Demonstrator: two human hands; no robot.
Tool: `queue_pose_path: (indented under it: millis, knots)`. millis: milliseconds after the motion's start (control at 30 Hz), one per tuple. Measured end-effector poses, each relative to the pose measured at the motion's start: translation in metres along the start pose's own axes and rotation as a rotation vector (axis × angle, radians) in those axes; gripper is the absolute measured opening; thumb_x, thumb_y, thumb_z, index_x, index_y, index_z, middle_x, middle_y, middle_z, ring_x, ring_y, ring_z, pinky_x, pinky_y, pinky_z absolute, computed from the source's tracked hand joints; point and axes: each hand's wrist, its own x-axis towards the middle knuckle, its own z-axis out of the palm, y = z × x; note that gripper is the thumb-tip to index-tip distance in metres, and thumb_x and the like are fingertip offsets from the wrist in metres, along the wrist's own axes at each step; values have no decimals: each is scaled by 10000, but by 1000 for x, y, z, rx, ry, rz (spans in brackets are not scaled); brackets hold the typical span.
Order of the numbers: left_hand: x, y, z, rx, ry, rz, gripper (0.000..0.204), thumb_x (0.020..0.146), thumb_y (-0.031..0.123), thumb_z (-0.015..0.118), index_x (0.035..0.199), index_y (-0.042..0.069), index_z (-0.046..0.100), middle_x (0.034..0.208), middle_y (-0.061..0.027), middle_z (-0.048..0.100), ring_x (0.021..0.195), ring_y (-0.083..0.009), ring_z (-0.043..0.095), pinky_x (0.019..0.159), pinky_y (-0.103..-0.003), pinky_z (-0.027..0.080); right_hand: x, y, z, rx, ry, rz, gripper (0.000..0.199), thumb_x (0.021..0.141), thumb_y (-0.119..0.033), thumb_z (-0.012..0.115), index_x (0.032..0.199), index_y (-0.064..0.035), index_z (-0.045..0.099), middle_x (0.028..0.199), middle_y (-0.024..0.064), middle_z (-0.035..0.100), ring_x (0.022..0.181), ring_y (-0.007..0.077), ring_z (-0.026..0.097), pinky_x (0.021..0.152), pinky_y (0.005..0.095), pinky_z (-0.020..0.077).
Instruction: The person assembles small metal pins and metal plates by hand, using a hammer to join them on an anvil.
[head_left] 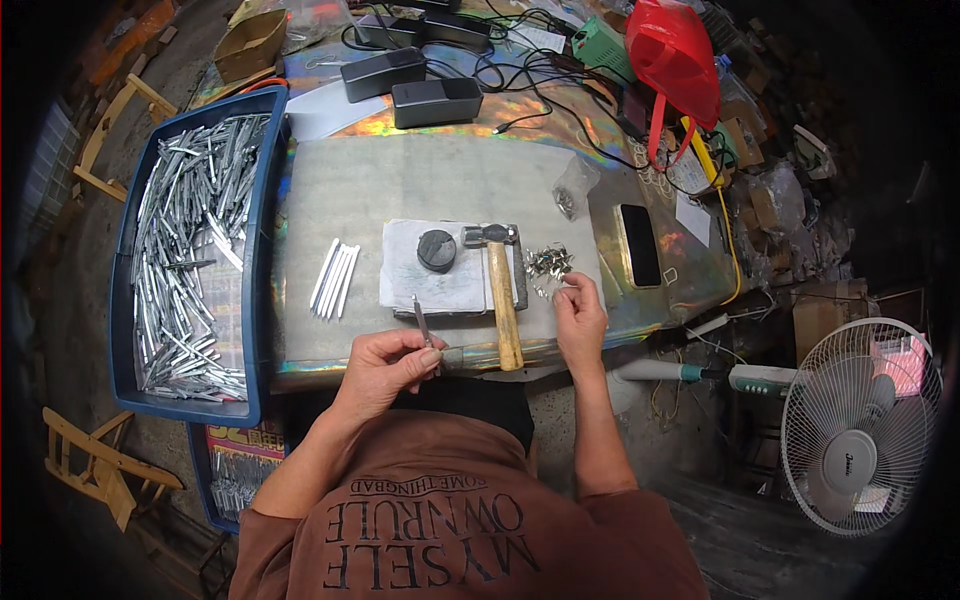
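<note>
My left hand (392,368) is closed in a pinch around a slim metal strip (421,318), which points up and away over the near edge of a cloth-covered block (400,275). To the right, my right hand (580,312) has its thumb and fingertips together beside a small heap of shiny metal parts (546,262); whatever lies between those fingertips is too small to make out. A hammer (502,310) with a wooden handle rests across the block, head away from me. Next to the hammer's head sits a dark round metal piece (436,251).
Several metal strips (335,280) lie side by side left of the block. A blue tray (262,290) full of similar strips stands farther left. A clear bag (574,185), a phone (640,245), black boxes (437,102) and cables surround the work area. A fan (850,440) stands right.
</note>
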Motion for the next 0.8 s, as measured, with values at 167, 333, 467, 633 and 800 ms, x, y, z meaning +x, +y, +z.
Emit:
queue_pose_path:
  millis: [167,333,467,633,800]
  knots:
    - [7,-3,3,-57,26,-15,162,759,103,589,873,-11,572,673,-49,562,552,-74,496,447,-171,386,-24,-49,-3,445,-107,11,229,791,-8,480,1012,-11,418,694,22,511,651,48,456,582,190,384]
    - [12,1,12,-214,31,-49,161,763,87,576,894,-1,544,713,-82,576,590,-104,540,458,-183,422,-53,-89,5,784,-348,97,279,801,31,462,1055,-7,354,756,25,501,682,54,472,623,180,392]
    - [12,0,13,-318,4,-57,129,772,89,567,868,9,536,724,-89,578,587,-107,540,458,-184,428,-60,-96,16,919,-458,201,282,805,26,460,1058,-18,343,758,35,509,704,64,484,651,187,397]
    - [8,-2,14,-388,7,-55,134,779,110,565,865,11,535,727,-78,578,592,-95,532,463,-179,423,-65,-98,21,954,-500,228,286,810,17,459,1062,-24,333,755,40,513,695,65,478,637,184,391]
    - [8,-4,14,-396,7,-49,147,785,136,564,866,16,539,730,-64,579,598,-80,524,471,-172,417,-66,-97,24,968,-513,224,283,811,15,459,1060,-31,332,742,44,519,668,59,464,606,178,377]
